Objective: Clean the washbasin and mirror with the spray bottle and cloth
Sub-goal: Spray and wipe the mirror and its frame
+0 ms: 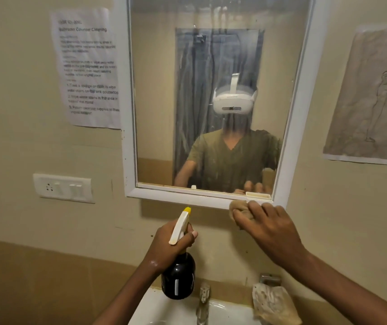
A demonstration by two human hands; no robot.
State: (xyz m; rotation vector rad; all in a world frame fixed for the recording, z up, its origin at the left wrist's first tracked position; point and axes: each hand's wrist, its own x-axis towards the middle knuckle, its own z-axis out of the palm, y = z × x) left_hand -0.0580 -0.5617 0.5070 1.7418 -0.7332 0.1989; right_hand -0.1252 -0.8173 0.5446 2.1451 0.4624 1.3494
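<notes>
A white-framed mirror (pixel 159 95) hangs on the beige wall, its glass streaked and hazy. My left hand (pixel 172 248) grips a dark spray bottle (pixel 178 277) with a white trigger head and yellow nozzle, pointed up at the mirror. My right hand (pixel 267 225) presses a bunched tan cloth (pixel 238 206) against the mirror frame's lower right corner. Below, the white washbasin (pixel 155 308) shows at the bottom edge.
A chrome tap (pixel 203 301) stands on the basin. A second crumpled cloth (pixel 273 303) hangs at the basin's right. A printed sheet (pixel 87 66) and a switch plate (pixel 63 187) are left of the mirror; a sketch on paper (pixel 370 97) hangs right.
</notes>
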